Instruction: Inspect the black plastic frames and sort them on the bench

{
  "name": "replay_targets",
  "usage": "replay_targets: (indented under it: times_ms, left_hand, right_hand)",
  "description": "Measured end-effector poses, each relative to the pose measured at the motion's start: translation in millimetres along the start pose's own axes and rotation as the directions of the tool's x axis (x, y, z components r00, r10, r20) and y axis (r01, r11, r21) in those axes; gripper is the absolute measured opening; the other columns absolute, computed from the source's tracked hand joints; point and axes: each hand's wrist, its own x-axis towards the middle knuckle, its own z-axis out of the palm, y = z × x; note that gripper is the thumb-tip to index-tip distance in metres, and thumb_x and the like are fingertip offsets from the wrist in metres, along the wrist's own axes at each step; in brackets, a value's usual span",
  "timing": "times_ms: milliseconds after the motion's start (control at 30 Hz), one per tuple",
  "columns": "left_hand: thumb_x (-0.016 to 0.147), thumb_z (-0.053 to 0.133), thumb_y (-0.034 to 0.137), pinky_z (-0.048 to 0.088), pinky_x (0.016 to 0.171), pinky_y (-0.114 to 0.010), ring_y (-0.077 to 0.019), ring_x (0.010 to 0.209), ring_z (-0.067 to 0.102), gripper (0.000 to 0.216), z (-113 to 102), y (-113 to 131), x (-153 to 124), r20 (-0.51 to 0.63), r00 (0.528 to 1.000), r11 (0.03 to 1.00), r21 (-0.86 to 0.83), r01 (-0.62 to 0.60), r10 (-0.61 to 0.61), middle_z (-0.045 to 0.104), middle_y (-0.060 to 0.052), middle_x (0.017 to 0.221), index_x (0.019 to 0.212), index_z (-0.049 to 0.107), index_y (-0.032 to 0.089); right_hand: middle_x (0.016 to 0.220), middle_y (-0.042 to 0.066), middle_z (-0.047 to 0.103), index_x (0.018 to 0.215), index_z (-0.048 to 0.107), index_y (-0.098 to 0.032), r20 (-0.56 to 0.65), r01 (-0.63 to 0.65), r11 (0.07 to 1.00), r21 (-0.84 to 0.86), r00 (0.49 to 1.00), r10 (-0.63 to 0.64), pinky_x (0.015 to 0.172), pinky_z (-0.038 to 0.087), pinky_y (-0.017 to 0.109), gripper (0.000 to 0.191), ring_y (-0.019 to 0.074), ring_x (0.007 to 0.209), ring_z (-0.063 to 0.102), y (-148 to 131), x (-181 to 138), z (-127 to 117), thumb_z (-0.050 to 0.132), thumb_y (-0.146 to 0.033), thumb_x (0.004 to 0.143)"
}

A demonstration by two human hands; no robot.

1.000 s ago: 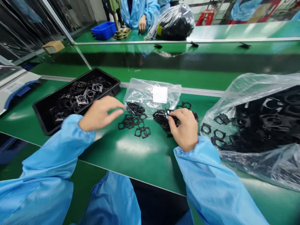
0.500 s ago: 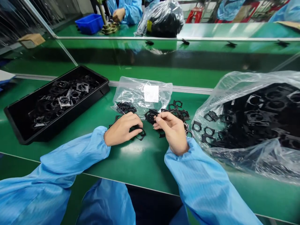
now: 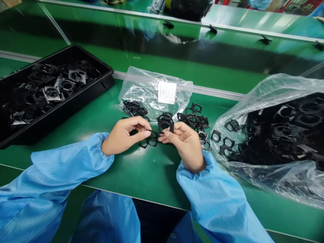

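Observation:
My left hand [image 3: 125, 135] is closed, thumb and forefinger pinching a thin black part [image 3: 150, 130] seen nearly edge-on. Just below those fingertips, black frames with round openings [image 3: 152, 141] lie on the green table. A black plastic frame [image 3: 165, 127] is held up in my right hand [image 3: 186, 143], gripped between thumb and fingers. Behind both hands lies a clear zip bag [image 3: 144, 84] with a white label [image 3: 167, 92]. Small black parts [image 3: 135, 108] show at the bag's left end. More black frames [image 3: 193, 118] are heaped beyond my right hand.
A black bin [image 3: 105, 79] of similar parts stands on the left. To the right, a large clear plastic bag [image 3: 273, 81] spreads open, full of black frames. Behind a metal rail, several small black parts [image 3: 212, 30] lie in a row on another green surface.
The view has tilted down and shifted. My right hand has raised a black frame into plain sight. My left fingers have come together on a thin black part above the frames.

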Motion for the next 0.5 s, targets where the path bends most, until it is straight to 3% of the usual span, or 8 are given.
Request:
replay_targets:
  times_ms: [133,300,500]
  left_hand:
    - [0.092,0.076,0.045,0.062,0.069,-0.028,-0.0186,0.083,0.074,0.027,6,0,0,-0.002,0.997,0.978,-0.198,0.072,-0.074,0.076,-0.010,0.094,0.086,0.073,0.018]
    - [0.088,0.079,0.047,0.061,0.061,-0.026,-0.0154,0.065,0.071,0.030,11,-4,-2,-0.011,0.979,0.953,-0.235,0.193,-0.201,0.073,-0.003,0.076,0.087,0.072,0.017]
    - [0.092,0.075,0.036,0.060,0.068,-0.025,-0.0158,0.079,0.071,0.018,12,-5,-4,-0.146,0.987,0.994,-0.102,0.049,-0.063,0.073,-0.006,0.089,0.090,0.074,0.017]
  right_hand:
    - [0.071,0.000,0.071,0.074,0.065,-0.021,0.014,0.044,0.993,-0.114,0.999,-0.043,0.063,0.059,0.028,0.041,0.0154,0.064,0.069,2,-3,2,0.088,-0.054,0.073]
    - [0.066,0.002,0.064,0.061,0.069,-0.020,0.110,0.231,0.904,-0.359,0.973,-0.205,0.065,0.055,0.028,0.046,0.0139,0.064,0.061,0,-5,2,0.071,-0.052,0.093]
    - [0.071,0.000,0.067,0.077,0.070,-0.020,0.032,0.205,0.930,-0.306,0.978,-0.205,0.061,0.058,0.027,0.027,0.0141,0.060,0.066,5,-6,3,0.077,-0.044,0.088]
